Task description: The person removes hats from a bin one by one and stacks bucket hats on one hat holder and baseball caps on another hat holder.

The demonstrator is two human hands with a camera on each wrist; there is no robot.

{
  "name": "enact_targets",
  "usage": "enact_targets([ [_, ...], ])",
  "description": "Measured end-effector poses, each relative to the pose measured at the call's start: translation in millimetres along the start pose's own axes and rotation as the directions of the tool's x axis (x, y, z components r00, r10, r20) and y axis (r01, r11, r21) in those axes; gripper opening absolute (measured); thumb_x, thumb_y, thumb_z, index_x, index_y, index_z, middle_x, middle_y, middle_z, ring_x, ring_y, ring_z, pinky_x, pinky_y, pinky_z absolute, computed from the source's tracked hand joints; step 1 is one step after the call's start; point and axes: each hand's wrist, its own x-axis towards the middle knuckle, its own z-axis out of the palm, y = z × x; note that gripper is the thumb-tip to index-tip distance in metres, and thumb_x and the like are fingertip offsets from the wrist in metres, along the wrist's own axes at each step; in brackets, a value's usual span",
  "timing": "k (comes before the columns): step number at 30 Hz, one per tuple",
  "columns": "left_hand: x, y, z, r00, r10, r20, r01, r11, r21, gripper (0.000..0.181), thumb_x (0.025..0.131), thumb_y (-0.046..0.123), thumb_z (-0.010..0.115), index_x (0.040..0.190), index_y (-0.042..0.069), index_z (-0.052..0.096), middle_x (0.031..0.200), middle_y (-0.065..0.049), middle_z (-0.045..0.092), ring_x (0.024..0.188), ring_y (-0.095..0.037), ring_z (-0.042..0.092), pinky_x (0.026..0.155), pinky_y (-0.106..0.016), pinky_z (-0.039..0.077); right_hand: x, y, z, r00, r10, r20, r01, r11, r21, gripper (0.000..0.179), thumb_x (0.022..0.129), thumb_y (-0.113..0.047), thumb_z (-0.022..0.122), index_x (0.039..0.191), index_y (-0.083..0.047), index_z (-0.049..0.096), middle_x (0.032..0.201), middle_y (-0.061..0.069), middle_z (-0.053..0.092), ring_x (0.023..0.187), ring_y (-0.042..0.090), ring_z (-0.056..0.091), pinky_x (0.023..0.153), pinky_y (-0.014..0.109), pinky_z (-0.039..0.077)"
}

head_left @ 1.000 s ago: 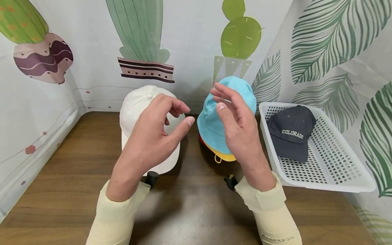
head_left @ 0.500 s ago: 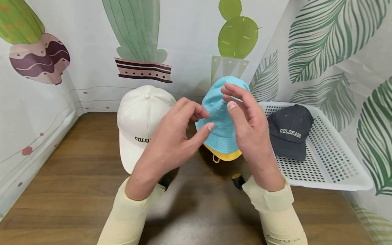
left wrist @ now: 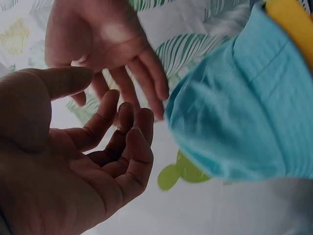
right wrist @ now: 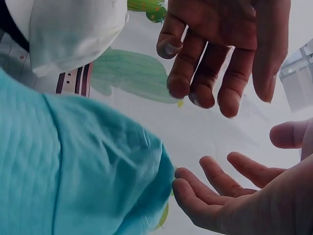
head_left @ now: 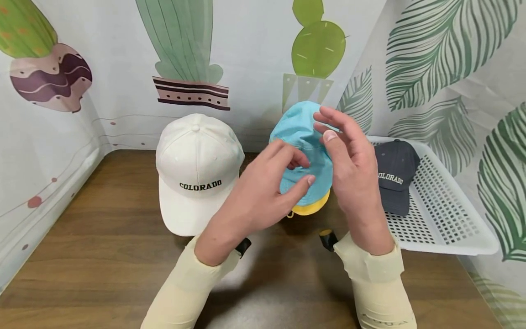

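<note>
A light blue bucket hat (head_left: 300, 123) sits over a yellow brim (head_left: 310, 209) at the back of the table. My left hand (head_left: 267, 189) hovers in front of it with loosely bent fingers that hold nothing. On the hat's right side is my right hand (head_left: 353, 169), its fingers relaxed and its palm turned inward. In the left wrist view both hands appear apart from each other, beside the crown of the blue hat (left wrist: 230, 112). The right wrist view has the fingertips of my right hand (right wrist: 239, 191) right by the crown. Neither hand grips anything.
A white COLORADO cap (head_left: 197, 160) stands left of the bucket hat on the wooden table (head_left: 102, 242). To the right, a white perforated basket (head_left: 456, 219) holds a dark COLORADO cap (head_left: 396, 164), partly hidden by my right hand. A printed cloth backdrop (head_left: 255, 55) rises behind.
My left hand has moved right, from over the white cap to before the blue hat, uncovering the white cap's lettering. My right hand has shifted slightly right, now overlapping the dark cap.
</note>
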Motion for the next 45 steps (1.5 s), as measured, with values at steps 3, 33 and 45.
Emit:
enact_targets([
  [3,1.6,0.4,10.0,0.999,0.012,0.049,-0.012,1.000,0.000,0.019,0.101,0.025,0.069,0.116,0.013,0.066,0.116,0.003,0.060,0.107,-0.012,0.057,0.095,-0.025,0.048,1.2,1.4,-6.8,1.000,0.010,-0.027,-0.009,1.000,0.003,0.039,0.106,-0.008,0.049,0.142,-0.004,0.065,0.137,0.019,0.065,0.128,0.042,0.061,0.109,0.044,0.047],
  [33,-3.0,-11.7,105.8,0.912,0.084,0.402,-0.112,0.993,0.047,0.035,0.103,0.036,0.069,0.131,0.014,0.067,0.128,0.005,0.059,0.122,-0.010,0.056,0.108,-0.018,0.041,18.3,-3.5,-90.6,0.910,0.107,-0.400,-0.040,0.984,0.173,0.027,0.107,-0.005,0.055,0.121,0.005,0.074,0.117,0.020,0.073,0.112,0.034,0.070,0.095,0.036,0.053],
  [45,-8.7,-8.4,139.7,0.889,0.203,0.410,-0.270,0.956,0.111,0.042,0.103,0.038,0.068,0.136,0.012,0.066,0.139,0.001,0.058,0.135,-0.015,0.052,0.120,-0.018,0.030,21.1,7.6,-110.7,0.886,0.128,-0.446,-0.058,0.984,0.167,0.025,0.106,-0.006,0.057,0.119,0.005,0.075,0.111,0.018,0.075,0.106,0.030,0.072,0.091,0.035,0.053],
])
